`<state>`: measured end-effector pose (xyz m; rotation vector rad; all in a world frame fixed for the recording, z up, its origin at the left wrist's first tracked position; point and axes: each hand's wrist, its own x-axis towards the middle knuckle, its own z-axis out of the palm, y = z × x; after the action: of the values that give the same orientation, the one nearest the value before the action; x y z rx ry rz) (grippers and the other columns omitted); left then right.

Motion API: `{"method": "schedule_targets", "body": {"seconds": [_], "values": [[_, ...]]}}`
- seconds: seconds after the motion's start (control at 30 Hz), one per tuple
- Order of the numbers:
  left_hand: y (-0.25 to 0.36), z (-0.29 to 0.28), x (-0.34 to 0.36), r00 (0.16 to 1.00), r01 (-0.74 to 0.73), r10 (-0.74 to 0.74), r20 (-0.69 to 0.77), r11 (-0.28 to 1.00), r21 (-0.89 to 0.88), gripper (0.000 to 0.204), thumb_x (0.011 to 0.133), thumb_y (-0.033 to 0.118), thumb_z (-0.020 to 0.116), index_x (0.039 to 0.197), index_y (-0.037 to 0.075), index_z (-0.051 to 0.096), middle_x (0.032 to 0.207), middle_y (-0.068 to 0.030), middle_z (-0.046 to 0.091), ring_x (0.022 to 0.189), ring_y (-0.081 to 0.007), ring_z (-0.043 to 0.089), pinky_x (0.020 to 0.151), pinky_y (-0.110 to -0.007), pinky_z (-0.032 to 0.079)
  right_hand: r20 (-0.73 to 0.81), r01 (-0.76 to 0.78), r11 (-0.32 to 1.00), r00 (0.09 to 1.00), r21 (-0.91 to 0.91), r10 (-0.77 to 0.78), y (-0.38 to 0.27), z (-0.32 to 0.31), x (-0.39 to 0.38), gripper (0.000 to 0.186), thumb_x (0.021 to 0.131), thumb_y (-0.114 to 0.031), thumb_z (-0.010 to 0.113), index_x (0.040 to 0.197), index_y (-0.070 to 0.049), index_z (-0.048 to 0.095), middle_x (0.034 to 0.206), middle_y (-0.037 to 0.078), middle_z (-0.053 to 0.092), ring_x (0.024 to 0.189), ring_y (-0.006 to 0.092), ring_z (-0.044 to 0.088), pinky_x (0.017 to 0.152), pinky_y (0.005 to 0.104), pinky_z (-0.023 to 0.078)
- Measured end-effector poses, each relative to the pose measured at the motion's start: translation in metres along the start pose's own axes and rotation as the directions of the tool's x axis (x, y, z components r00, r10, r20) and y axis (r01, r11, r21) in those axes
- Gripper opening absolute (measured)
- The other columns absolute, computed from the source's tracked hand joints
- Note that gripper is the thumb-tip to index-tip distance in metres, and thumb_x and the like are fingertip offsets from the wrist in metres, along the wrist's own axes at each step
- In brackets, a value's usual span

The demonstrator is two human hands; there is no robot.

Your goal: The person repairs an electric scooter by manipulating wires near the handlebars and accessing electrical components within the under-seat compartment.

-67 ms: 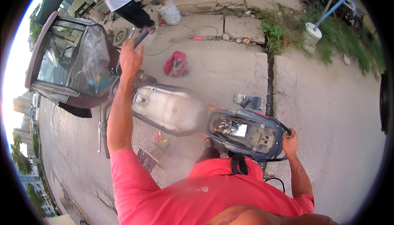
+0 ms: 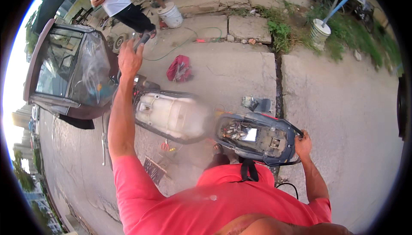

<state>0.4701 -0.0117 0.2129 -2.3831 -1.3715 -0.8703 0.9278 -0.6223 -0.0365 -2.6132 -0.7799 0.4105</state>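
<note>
Ahead of me on the left, my left hand (image 2: 130,57) is closed round the dark handlebar grip (image 2: 141,40) of a scooter, arm stretched out. My right hand (image 2: 303,144) grips the black grab rail (image 2: 296,128) at the scooter's rear. Between my arms the seat (image 2: 171,114) is tipped open, with its pale underside facing up. Behind it lies the dark rear body (image 2: 257,150), whose open compartment shows bundled wires (image 2: 234,131) and a bright white rectangle (image 2: 249,134). Part of the handlebar is hidden behind my left forearm.
A vehicle cab with clear plastic sheeting (image 2: 92,72) stands at left. A person (image 2: 118,1) in a white shirt stands beyond it. White buckets (image 2: 171,15), a red bag (image 2: 179,68), scissors (image 2: 165,146) and a metal grille (image 2: 154,170) are on the concrete.
The whole view has shifted slightly, so the far things sit a little further left. Both hands keep their hold on the handlebar grip and grab rail.
</note>
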Motion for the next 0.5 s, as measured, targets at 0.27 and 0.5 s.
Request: {"method": "schedule_targets", "body": {"seconds": [0.27,0.5], "values": [[-0.076,0.073,0.063,0.866,-0.026,0.0,0.5,0.999,0.046,0.05,0.097,0.04,0.061,0.131,0.003,0.065,0.104,-0.027,0.07,0.103,-0.0453,0.068,0.09,-0.052,0.051,-0.013,-0.176,0.984,0.984,-0.037,0.175,-0.028,-0.014,-0.009,0.036,0.088,-0.025,0.066,0.12,-0.006,0.066,0.104,0.023,0.071,0.1,0.0434,0.068,0.087,0.0513,0.055],[-0.098,0.085,0.086,0.641,0.406,-0.14,0.755,0.896,-0.178,0.049,0.092,0.036,0.066,0.127,0.001,0.066,0.086,-0.0123,0.071,0.069,-0.0214,0.069,0.071,-0.039,0.054,-0.075,-0.14,0.99,0.988,-0.011,0.138,-0.032,-0.006,-0.01,0.029,0.085,-0.021,0.067,0.109,-0.006,0.069,0.096,0.021,0.073,0.093,0.0422,0.07,0.083,0.0508,0.056]]}}
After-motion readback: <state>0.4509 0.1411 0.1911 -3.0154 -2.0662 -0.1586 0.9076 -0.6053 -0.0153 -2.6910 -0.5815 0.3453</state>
